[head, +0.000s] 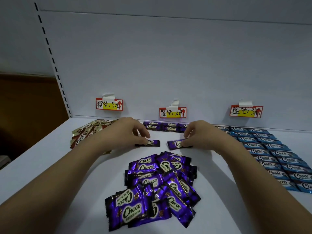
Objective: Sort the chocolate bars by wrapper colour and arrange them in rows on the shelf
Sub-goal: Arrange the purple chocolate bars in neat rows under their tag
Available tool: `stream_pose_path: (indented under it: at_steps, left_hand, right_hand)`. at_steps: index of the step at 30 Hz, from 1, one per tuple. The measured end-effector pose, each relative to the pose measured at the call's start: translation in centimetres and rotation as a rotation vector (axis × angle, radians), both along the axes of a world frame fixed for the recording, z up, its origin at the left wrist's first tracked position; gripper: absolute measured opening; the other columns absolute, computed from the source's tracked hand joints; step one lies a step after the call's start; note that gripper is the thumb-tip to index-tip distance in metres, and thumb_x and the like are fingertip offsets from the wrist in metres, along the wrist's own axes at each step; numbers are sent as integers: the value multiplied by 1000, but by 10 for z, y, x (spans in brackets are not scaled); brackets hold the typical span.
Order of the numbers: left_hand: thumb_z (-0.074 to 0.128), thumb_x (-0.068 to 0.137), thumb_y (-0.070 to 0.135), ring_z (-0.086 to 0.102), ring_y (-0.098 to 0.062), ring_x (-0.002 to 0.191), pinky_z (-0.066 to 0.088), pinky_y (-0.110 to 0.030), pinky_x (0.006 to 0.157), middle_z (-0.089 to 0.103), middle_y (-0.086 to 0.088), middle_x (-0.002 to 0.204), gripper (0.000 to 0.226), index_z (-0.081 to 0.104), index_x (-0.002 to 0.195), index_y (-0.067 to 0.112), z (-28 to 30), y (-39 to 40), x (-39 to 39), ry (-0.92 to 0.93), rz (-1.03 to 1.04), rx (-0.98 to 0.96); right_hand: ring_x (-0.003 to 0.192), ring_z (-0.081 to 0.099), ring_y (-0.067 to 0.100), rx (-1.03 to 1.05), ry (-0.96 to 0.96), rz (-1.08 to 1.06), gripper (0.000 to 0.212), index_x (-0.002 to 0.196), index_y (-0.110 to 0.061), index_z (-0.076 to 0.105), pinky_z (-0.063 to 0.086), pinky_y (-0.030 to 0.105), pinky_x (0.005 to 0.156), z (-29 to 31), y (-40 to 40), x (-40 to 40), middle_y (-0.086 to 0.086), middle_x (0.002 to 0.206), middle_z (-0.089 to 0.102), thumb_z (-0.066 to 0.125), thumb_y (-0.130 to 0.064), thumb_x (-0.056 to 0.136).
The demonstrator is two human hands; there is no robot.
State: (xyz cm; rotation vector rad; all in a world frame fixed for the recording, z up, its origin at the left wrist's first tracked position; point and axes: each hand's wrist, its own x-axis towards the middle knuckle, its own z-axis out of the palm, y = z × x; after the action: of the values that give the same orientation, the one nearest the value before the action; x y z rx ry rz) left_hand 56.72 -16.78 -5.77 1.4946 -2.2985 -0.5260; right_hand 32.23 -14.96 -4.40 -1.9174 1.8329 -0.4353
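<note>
A loose pile of purple Choco bars (155,188) lies on the white shelf (42,166) in front of me. My left hand (125,132) pinches one purple bar (152,143) flat on the shelf. A second purple bar (175,144) is pinched by my right hand (200,134). Behind both hands, a short double row of purple bars (167,127) sits against the back wall. Brown and gold bars (87,132) lie at the left, partly hidden by my left arm. Blue bars (273,152) fill neat rows at the right.
Three red-and-yellow handwritten price tags are taped to the back panel: one (109,104) above the brown bars, one (172,112) above the purple row, one (246,111) above the blue rows. A slotted shelf upright (50,53) runs up the left side.
</note>
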Motion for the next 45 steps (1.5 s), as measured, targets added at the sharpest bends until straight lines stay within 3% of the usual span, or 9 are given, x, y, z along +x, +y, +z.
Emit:
stream_pose_path:
  at_steps: [3, 6, 10, 18, 23, 30, 45]
  left_hand:
    - [76, 79, 38, 58, 0, 91, 50, -25, 75, 63, 21, 96, 16, 73, 94, 40, 1, 2, -1, -27, -34, 24]
    - [77, 78, 35, 59, 1, 87, 46, -18, 69, 63, 22, 93, 16, 74, 93, 40, -2, 1, -1, -42, -45, 11]
    - [76, 81, 28, 60, 0, 82, 41, -13, 64, 64, 19, 89, 14, 75, 93, 35, -7, 0, -4, 10, -30, -50]
    - [70, 87, 19, 56, -3, 80, 48, -24, 78, 65, 11, 94, 15, 76, 98, 27, -20, -11, -18, 45, 4, -234]
    - [69, 88, 20, 58, -8, 83, 48, -26, 79, 68, 6, 97, 17, 76, 102, 27, -21, -14, -22, 8, 15, -286]
    - [67, 89, 18, 60, -13, 86, 46, -26, 78, 68, 2, 99, 19, 76, 104, 25, -23, -18, -20, -10, 15, -302]
    - [69, 88, 17, 61, -14, 89, 50, -30, 81, 70, 2, 99, 19, 76, 104, 25, -26, -20, -19, 11, 11, -320]
  right_hand:
    - [83, 55, 5, -76, 53, 128, 24, 102, -26, 67, 40, 15, 62, 1, -2, -4, -6, 103, 61, 76, -22, 81]
    - [84, 54, -1, -76, 91, 235, 23, 99, -35, 69, 38, 14, 62, 1, -1, -3, -16, 106, 60, 75, -22, 82]
    - [83, 59, 3, -87, 69, 281, 19, 90, -35, 71, 38, 11, 59, -4, -2, 0, -24, 87, 61, 71, -17, 84]
    - [83, 58, 2, -233, 15, 225, 17, 91, -29, 71, 39, 12, 64, -18, -14, 2, -14, 90, 65, 69, -14, 83]
    - [88, 56, 10, -368, 77, 185, 18, 97, -28, 70, 49, 29, 77, -28, -23, 13, -9, 97, 62, 65, -14, 86]
    - [97, 58, 15, -402, 155, 176, 20, 101, -30, 70, 52, 36, 82, -33, -29, 20, -7, 108, 64, 63, -16, 88]
    - [102, 57, 16, -398, 204, 231, 25, 109, -25, 72, 50, 32, 85, -31, -27, 25, -4, 112, 63, 60, -11, 93]
